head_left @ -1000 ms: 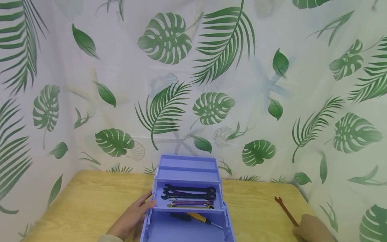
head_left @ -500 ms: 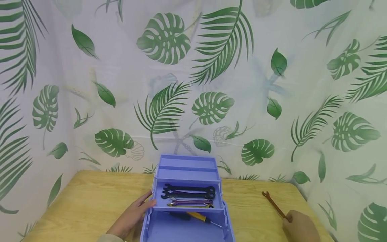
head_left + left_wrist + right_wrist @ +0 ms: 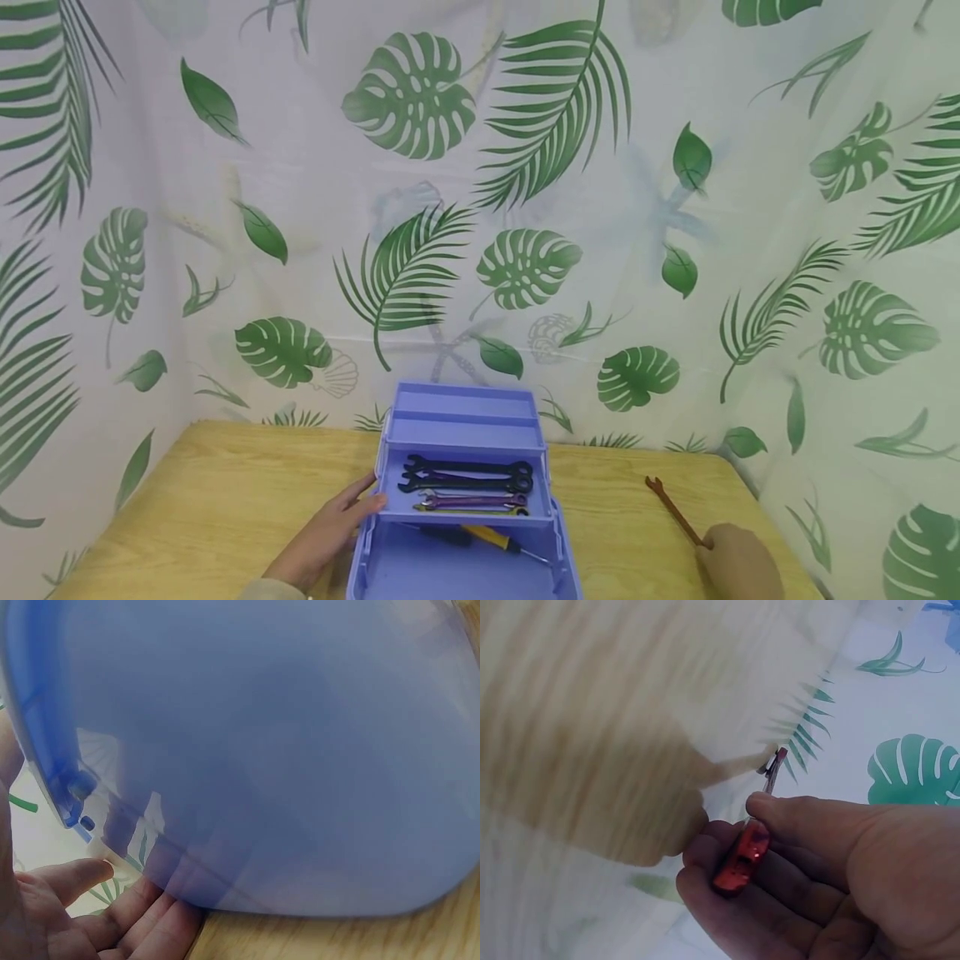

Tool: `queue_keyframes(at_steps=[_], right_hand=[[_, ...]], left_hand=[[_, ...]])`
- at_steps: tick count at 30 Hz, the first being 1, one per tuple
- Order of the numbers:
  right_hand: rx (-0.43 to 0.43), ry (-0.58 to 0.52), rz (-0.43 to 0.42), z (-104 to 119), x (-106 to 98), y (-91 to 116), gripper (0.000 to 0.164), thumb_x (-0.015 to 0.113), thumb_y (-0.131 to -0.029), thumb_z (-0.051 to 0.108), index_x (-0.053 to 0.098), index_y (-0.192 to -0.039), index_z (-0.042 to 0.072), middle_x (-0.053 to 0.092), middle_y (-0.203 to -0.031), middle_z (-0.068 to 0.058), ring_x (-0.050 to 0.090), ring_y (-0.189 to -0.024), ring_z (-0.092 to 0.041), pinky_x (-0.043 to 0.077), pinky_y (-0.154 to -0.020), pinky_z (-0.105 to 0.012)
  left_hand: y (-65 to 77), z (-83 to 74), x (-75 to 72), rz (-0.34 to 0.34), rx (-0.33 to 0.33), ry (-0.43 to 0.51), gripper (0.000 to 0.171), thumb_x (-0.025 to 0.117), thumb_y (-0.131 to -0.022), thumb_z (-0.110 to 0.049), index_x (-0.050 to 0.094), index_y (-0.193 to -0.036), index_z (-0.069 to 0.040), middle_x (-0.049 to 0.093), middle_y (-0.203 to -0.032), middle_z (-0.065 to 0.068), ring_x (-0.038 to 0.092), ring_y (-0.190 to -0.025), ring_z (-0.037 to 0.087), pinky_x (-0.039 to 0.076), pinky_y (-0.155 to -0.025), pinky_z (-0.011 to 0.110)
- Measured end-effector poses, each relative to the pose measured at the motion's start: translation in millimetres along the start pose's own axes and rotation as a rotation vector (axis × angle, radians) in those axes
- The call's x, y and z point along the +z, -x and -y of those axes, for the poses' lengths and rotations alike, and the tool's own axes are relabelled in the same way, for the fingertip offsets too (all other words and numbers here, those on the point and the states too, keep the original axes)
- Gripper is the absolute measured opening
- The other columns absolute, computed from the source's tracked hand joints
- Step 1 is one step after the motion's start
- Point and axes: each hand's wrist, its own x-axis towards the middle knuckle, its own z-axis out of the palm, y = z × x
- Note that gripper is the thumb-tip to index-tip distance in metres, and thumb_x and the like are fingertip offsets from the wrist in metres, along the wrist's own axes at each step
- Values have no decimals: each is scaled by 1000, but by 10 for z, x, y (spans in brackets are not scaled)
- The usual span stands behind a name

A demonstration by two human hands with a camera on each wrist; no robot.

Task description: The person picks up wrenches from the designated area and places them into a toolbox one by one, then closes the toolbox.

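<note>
A blue-violet toolbox (image 3: 457, 575) stands unfolded at the middle of the table, with a raised tray (image 3: 465, 521) holding several black, purple and yellow wrenches (image 3: 468, 482). At its left side rests my left hand (image 3: 322, 533), thumb on the tray's edge. In the left wrist view, the loosely extended fingers (image 3: 154, 922) lie against the box's glossy side wall (image 3: 285, 787). Off to the right, my right hand (image 3: 742, 560) holds a reddish-brown open-ended wrench (image 3: 675, 512) between thumb and fingers. The wrench's open end points away to the upper left; a shiny red end shows in the right wrist view.
A yellow-and-black screwdriver (image 3: 491, 539) and a dark handle (image 3: 448, 535) lie in the box's lower compartment. An upper tray (image 3: 465, 417) sits behind the wrenches. Leaf-patterned sheeting (image 3: 525, 192) rises behind the wooden table (image 3: 240, 483).
My right hand has moved left and slightly up with the wrench, over the table's right part. My left hand and the toolbox stay where they were.
</note>
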Motion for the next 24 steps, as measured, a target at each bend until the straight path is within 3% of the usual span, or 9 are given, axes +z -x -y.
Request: queue_keyframes(at_steps=[18,24], right_hand=[[-14,18,-19,36,-1,19,12,74,-89,7,72,-81,-1,70,-76,-7,65,-70,-23,57,-67,-49],[-28,-27,-26,48,7,10,12,71,-89,7,72,-79,0,71,-78,-8,66,-72,-26,57,-69,-51]], left_hand=[[-16,-25,7,-4,-11,-12,84,58,-103,-49,26,-161,2,54,-143,34,67,-115,41,58,-93,54],[-15,-8,4,-1,-18,-1,85,58,-102,-49,25,-162,2,54,-143,34,67,-115,42,58,-93,54]])
